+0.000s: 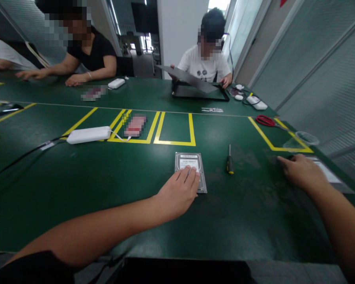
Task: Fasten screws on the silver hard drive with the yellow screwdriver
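Observation:
A silver hard drive (191,162) with a white label lies flat on the green table (106,189) in front of me. My left hand (179,193) rests on its near end, fingers stretched flat over the label, holding nothing. A small screwdriver (230,161) with a black and yellow handle lies just right of the drive. My right hand (298,170) lies palm down on the table at the right, fingers extended, beside a flat grey plate (331,177).
A white power strip (88,135) with a black cable lies at the left near yellow tape boxes (174,142). Red scissors (265,120) and a clear plastic cup (303,139) sit at the far right. Two other people sit across the table, one handling a laptop (195,88).

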`<state>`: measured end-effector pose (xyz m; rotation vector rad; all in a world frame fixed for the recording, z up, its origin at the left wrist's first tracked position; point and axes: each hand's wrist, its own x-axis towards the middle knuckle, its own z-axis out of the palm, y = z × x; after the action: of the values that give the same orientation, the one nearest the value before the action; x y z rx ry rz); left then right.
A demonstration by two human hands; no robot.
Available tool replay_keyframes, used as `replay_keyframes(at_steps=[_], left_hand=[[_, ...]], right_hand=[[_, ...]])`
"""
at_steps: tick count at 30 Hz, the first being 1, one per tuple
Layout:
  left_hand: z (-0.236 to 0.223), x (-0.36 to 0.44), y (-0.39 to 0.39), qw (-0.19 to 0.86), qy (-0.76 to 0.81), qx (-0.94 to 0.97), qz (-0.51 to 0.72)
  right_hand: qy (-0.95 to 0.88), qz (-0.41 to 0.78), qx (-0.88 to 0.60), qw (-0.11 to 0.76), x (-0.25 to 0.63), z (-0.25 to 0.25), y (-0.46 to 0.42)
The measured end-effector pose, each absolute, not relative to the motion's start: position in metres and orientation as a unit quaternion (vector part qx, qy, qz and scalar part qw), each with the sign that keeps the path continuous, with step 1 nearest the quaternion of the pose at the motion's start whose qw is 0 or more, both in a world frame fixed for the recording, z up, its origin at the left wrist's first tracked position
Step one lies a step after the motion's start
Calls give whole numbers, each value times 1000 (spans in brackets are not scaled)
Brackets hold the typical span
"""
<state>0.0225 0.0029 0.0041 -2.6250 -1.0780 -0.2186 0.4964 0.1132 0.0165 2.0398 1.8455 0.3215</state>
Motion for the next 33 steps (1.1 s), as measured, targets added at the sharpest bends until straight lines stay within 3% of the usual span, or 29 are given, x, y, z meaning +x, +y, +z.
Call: replay_keyframes(at_steps=[33], left_hand=[[8, 21, 2, 113, -383, -912, -89]], right_hand=[[620, 81, 747, 224, 527, 18, 80]])
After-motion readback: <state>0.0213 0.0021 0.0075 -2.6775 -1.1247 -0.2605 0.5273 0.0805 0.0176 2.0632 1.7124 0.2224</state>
